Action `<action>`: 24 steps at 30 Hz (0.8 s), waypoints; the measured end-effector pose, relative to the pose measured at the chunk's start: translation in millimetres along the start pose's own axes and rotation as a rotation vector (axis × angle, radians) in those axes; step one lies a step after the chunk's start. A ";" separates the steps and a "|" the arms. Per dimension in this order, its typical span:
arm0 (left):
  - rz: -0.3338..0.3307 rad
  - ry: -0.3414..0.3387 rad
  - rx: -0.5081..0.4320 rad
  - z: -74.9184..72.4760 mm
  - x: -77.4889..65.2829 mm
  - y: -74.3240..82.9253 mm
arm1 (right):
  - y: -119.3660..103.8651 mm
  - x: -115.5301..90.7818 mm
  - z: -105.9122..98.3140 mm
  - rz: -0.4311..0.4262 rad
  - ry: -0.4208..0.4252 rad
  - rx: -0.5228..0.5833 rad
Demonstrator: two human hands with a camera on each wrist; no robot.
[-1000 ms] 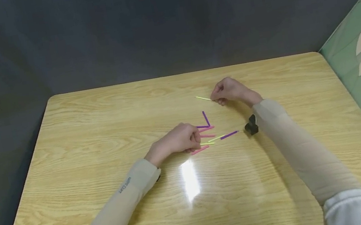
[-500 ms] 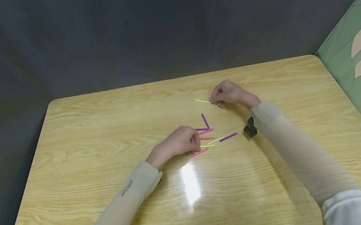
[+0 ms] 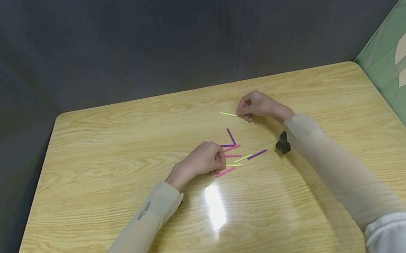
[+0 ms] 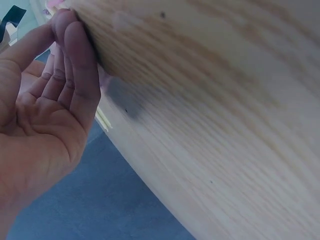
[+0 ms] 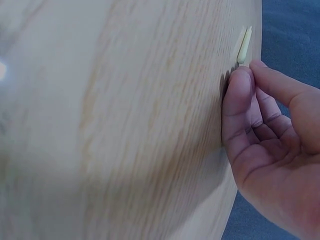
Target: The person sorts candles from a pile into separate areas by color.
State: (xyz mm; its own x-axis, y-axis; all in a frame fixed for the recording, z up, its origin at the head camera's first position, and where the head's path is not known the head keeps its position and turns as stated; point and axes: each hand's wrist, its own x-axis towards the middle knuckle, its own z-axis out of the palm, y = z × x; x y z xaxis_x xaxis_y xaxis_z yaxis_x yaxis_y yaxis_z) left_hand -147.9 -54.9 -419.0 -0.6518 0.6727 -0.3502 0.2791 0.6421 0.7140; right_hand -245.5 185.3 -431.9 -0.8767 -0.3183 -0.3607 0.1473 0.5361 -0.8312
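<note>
In the head view my left hand (image 3: 202, 159) is over a group of thin coloured sticks. Its thumb and index finger pinch the near end of a yellow stick (image 3: 234, 165); the contact itself is hidden. A pink stick (image 3: 225, 172) lies just below those fingertips, and two more pink sticks (image 3: 233, 156) show beside the hand. Farther back and to the right, my right hand (image 3: 257, 105) pinches one end of another yellow stick (image 3: 227, 114). The right wrist view shows this yellow stick (image 5: 244, 46) jutting out past the fingertips, close over the tabletop.
Two purple sticks (image 3: 231, 136) meet at an angle behind the group. Another yellow stick (image 3: 243, 158) touches a purple stick (image 3: 257, 154) to the right. A black object (image 3: 282, 143) is at the right sleeve. The wooden table (image 3: 108, 138) ends at a dark back panel (image 3: 187, 30).
Both hands keep almost the same place over the table, and the sticks lie as before. The whole head view has shifted slightly.
</note>
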 end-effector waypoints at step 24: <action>-0.012 -0.031 -0.038 -2.6 -4.3 0.2 | -5.3 -0.6 2.0 -0.001 -0.007 -0.010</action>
State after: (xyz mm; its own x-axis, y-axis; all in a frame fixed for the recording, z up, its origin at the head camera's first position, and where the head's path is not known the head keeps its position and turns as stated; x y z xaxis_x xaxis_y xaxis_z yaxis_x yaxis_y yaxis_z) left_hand -146.9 -58.6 -415.8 -0.6327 0.6764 -0.3772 0.2442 0.6364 0.7317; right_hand -244.8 181.1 -428.2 -0.8736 -0.3240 -0.3632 0.1424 0.5435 -0.8273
